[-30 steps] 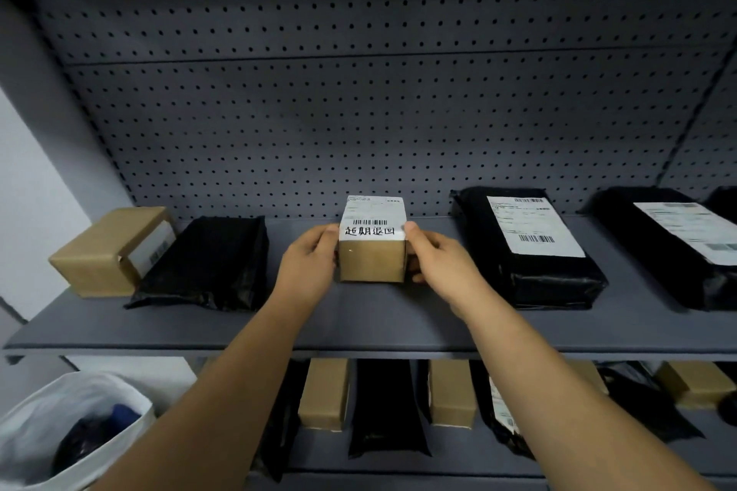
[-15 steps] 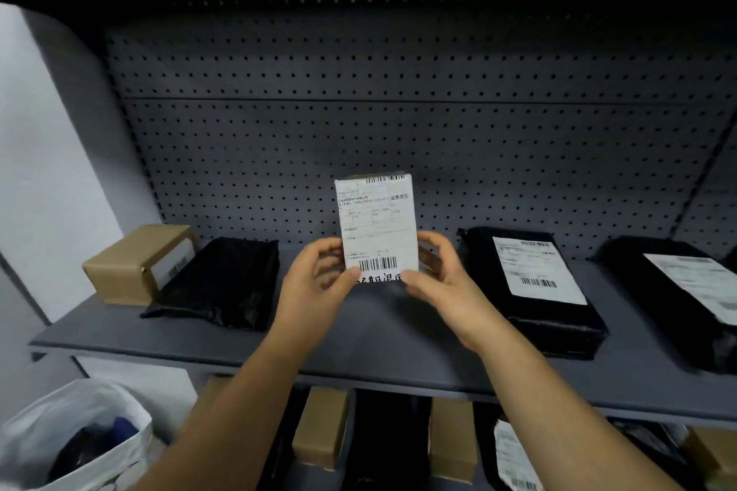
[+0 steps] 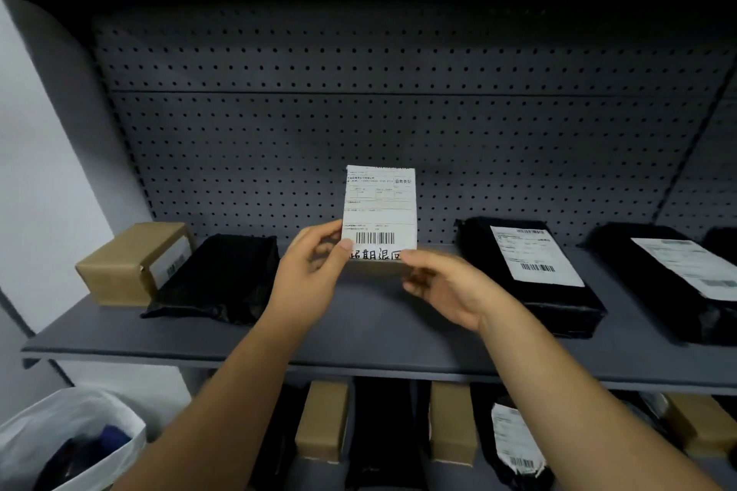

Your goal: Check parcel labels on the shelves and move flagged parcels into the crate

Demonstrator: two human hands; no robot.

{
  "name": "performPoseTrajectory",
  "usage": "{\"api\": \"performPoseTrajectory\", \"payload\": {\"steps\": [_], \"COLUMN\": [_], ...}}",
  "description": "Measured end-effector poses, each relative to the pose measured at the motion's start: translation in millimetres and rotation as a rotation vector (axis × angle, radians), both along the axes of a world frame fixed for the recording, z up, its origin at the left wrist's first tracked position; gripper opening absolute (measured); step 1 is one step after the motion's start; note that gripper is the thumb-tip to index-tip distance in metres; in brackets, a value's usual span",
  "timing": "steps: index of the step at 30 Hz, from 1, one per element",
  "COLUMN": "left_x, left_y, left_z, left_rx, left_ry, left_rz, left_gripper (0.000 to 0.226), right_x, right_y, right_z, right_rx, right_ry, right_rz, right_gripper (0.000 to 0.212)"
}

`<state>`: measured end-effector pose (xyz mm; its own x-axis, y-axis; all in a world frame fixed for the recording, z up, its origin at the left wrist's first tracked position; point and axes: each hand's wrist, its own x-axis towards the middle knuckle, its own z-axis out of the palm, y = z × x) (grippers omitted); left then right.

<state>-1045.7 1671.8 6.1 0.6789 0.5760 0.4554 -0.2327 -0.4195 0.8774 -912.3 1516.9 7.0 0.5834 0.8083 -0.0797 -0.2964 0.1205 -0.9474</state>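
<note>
Aloft, small parcel point(image 3: 379, 207) in two pinching grips: left hand point(image 3: 309, 275) at its left edge, right hand point(image 3: 446, 285) at its bottom corner.

The held parcel point(image 3: 377, 266) is mostly hidden behind its label point(image 3: 379, 203), whose small print is too fine to read; the thumb of the left hand point(image 3: 309, 275) covers the first handwritten character. The rightmost black parcel point(image 3: 662, 283) and the white bag point(image 3: 60, 423) run off the edges

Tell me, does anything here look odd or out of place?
The small box held by the left hand and right hand has large handwritten characters under its barcode; the label on the black parcel to its right has none.
</note>
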Motion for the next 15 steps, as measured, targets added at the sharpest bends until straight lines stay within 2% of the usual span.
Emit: {"api": "performPoseTrajectory", "payload": {"steps": [5,8,10,13,15], "left_x": [0,-2,-2,8,16], "left_y": [18,27,28,12,-12], "left_z": [5,7,9,9,10], "left_rx": [0.080,0.339,0.460,0.527,0.530], "left_ry": [0.047,0.110,0.125,0.113,0.064], "left_rz": [-0.144,-0.190,-0.232,-0.328,-0.415], "left_gripper": [0.029,0.042,0.051,0.059,0.056], "right_x": [-13,-24,-33,-50,-65], "right_y": [-5,-19,-33,-66,-95], "right_z": [6,18,24,25,23], "right_rx": [-0.072,-0.015,0.009,0.019,0.006], "right_ry": [0.002,-0.013,-0.020,-0.024,-0.038], "right_rz": [-0.091,-0.232,-0.348,-0.513,-0.608], "right_gripper": [0.048,0.041,0.046,0.051,0.054]}}
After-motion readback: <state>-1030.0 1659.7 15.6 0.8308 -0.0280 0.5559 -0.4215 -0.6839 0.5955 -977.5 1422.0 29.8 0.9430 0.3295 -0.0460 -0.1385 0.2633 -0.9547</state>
